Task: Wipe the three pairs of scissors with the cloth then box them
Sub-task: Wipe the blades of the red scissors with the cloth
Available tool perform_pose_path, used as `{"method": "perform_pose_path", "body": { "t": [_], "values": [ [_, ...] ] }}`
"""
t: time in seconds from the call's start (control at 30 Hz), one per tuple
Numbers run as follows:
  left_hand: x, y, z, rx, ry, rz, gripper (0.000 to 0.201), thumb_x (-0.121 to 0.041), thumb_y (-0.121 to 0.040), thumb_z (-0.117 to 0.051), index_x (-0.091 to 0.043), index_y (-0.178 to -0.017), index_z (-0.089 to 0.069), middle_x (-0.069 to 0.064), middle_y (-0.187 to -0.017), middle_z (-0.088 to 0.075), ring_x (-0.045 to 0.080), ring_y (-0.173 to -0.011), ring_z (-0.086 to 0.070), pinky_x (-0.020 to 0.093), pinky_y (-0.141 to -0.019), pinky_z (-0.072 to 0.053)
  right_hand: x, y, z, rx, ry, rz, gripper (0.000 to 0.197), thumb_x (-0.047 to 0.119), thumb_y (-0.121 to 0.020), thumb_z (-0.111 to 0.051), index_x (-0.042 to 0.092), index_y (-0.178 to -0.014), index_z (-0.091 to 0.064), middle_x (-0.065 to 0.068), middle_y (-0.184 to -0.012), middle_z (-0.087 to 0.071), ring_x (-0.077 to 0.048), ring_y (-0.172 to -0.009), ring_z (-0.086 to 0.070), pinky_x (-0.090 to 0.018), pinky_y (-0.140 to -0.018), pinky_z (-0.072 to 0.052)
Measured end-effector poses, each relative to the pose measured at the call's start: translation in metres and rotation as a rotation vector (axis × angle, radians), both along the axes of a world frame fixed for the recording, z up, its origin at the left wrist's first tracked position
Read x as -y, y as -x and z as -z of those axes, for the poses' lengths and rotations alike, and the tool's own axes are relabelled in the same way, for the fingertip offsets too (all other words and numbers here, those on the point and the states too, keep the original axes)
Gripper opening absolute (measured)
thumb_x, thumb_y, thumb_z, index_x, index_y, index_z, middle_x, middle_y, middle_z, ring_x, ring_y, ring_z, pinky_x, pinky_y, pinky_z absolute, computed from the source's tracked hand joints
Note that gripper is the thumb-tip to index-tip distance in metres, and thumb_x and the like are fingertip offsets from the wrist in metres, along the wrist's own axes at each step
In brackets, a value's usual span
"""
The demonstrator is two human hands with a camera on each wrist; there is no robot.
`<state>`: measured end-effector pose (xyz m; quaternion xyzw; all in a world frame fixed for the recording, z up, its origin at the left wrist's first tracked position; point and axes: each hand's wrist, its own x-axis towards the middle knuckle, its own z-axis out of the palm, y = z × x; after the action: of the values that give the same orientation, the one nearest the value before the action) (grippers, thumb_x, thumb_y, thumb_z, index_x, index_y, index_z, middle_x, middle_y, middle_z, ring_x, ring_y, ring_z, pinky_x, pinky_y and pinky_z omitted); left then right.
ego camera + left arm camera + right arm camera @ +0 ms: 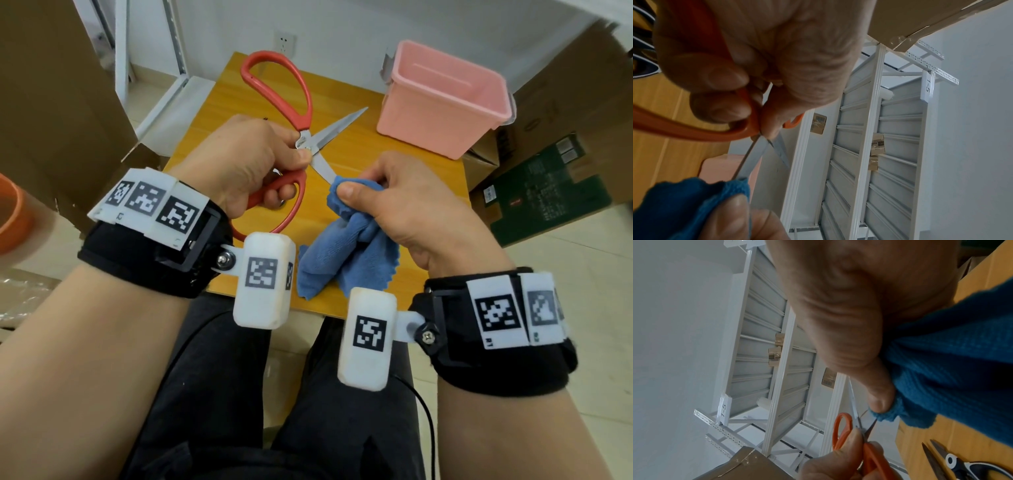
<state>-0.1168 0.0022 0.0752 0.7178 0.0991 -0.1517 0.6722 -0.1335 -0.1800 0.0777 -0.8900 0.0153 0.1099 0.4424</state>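
Two hands work: left hand (239,161) grips open red scissors (291,113); right hand (404,202) pinches blue cloth (349,250) around one blade.

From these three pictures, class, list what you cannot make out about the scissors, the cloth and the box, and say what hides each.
- Tip of the lower blade of the red scissors: head view, wrapped in the blue cloth pinched by the right hand.
- Other scissors: right wrist view, cut off by the edge; hidden in the head view, so the count is unclear.
- Floor of the pink box: head view, the near wall hides part.
- Lower red handle: head view, left hand covers it.
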Motion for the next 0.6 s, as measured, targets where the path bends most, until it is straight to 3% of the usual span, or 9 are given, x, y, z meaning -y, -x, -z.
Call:
{"method": "perform_pose_path", "body": {
  "t": [0.1,0.2,0.37,0.5,0.6],
  "values": [
    [0.001,0.000,0.000,0.007,0.003,-0.009,0.021,-0.005,-0.092,-0.060,-0.001,-0.112,-0.068,0.008,-0.066,-0.049,0.015,-0.044,-0.046,0.020,-0.040,-0.031,-0.003,-0.001,0.000,0.002,-0.020,0.019,0.019,0.034,-0.092,-0.070,0.021,-0.087,-0.057,-0.002,-0.083,-0.063,-0.020,-0.077,-0.061,-0.043,-0.072,-0.052],
    [0.003,-0.001,-0.004,0.017,-0.032,-0.019,0.008,-0.005,-0.093,-0.059,-0.007,-0.095,-0.067,0.009,-0.067,-0.050,0.014,-0.042,-0.047,0.020,-0.040,-0.032,-0.008,-0.002,0.000,0.024,-0.062,0.061,0.020,0.035,-0.090,-0.071,0.019,-0.089,-0.059,-0.002,-0.084,-0.064,-0.022,-0.081,-0.064,-0.047,-0.079,-0.055],
    [0.007,-0.001,-0.005,0.059,-0.071,-0.051,0.008,-0.004,-0.090,-0.064,-0.008,-0.083,-0.064,0.017,-0.078,-0.053,0.018,-0.043,-0.047,0.022,-0.040,-0.032,-0.013,0.000,0.002,0.053,-0.125,0.106,0.022,0.034,-0.090,-0.072,0.019,-0.086,-0.056,-0.008,-0.087,-0.064,-0.034,-0.089,-0.068,-0.054,-0.079,-0.056],
    [0.004,-0.002,-0.003,0.093,-0.058,-0.064,0.014,-0.003,-0.091,-0.063,-0.010,-0.080,-0.066,0.012,-0.064,-0.052,0.019,-0.043,-0.048,0.024,-0.042,-0.032,-0.009,-0.002,0.001,0.045,-0.131,0.082,0.020,0.021,-0.090,-0.071,0.021,-0.081,-0.053,-0.008,-0.079,-0.059,-0.025,-0.072,-0.057,-0.045,-0.064,-0.049],
    [0.000,-0.003,-0.005,0.110,-0.058,-0.046,0.009,-0.004,-0.091,-0.062,-0.007,-0.087,-0.070,0.016,-0.070,-0.052,0.019,-0.045,-0.048,0.024,-0.041,-0.032,-0.004,-0.003,0.000,0.029,-0.160,0.060,0.023,0.009,-0.089,-0.071,0.020,-0.079,-0.053,0.002,-0.066,-0.051,-0.014,-0.061,-0.048,-0.032,-0.059,-0.041]
  ]
}}
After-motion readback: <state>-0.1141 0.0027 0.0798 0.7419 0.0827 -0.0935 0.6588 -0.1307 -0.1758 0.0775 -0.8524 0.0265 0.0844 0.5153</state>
